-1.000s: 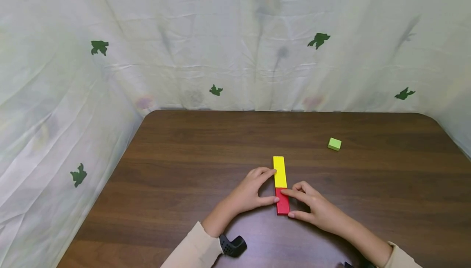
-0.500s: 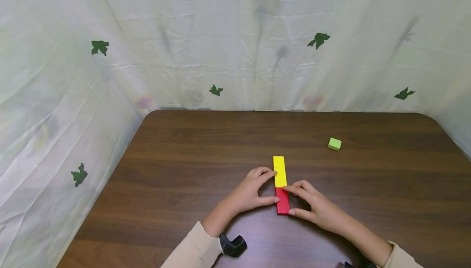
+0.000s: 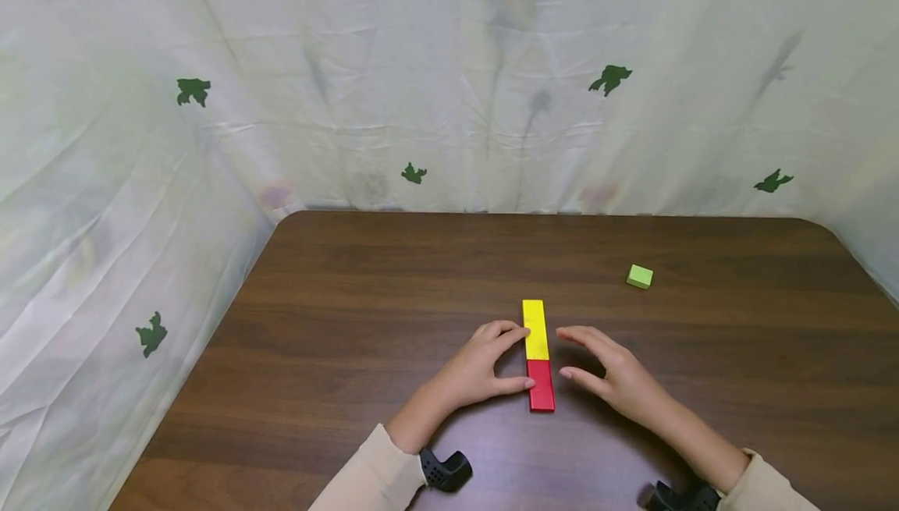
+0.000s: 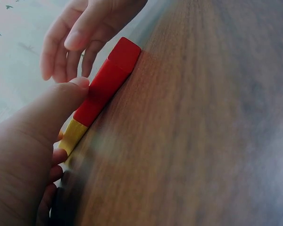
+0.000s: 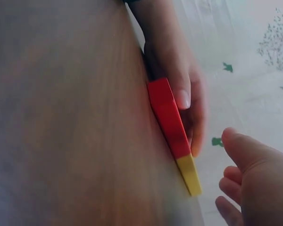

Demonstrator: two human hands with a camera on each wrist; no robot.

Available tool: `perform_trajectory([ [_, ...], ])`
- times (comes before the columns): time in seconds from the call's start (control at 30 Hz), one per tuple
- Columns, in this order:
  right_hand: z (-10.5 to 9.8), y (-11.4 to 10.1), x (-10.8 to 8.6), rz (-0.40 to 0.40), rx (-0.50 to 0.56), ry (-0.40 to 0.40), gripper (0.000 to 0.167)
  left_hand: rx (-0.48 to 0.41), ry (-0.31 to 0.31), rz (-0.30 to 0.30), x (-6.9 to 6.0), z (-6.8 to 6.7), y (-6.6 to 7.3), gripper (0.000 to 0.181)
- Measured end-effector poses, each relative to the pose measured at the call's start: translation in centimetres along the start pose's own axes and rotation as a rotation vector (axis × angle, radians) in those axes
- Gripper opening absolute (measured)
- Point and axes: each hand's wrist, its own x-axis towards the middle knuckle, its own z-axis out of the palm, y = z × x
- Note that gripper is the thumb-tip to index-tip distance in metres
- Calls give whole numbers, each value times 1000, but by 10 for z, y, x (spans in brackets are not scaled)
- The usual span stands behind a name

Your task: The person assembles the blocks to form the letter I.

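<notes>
A yellow block (image 3: 535, 324) and a red block (image 3: 540, 388) lie end to end in one line on the brown table. From the left side my left hand (image 3: 470, 370) touches them: its thumb rests on the red block, and its index fingertip is at the yellow block's left edge. In the left wrist view the thumb (image 4: 56, 106) lies against the red block's side. To the right of the blocks my right hand (image 3: 618, 374) is held apart from them, thumb and fingers spread and nothing between. The right wrist view shows a gap between the right thumb (image 5: 247, 148) and the blocks.
A small green block (image 3: 640, 276) lies farther back on the table (image 3: 365, 285), to the right. A white cloth (image 3: 449, 82) with green bird shapes hangs behind the table and along its left side. Black devices (image 3: 446, 471) are strapped on both wrists.
My right hand has let go of the red block's right side and moved a little away, its fingers opening. The left hand and the blocks keep their places.
</notes>
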Motion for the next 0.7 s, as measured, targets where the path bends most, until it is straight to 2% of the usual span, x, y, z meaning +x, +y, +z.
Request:
perform_trajectory([
  [0.7, -10, 29, 21, 5, -77, 135, 59, 8, 23, 18, 1, 3, -3, 64],
])
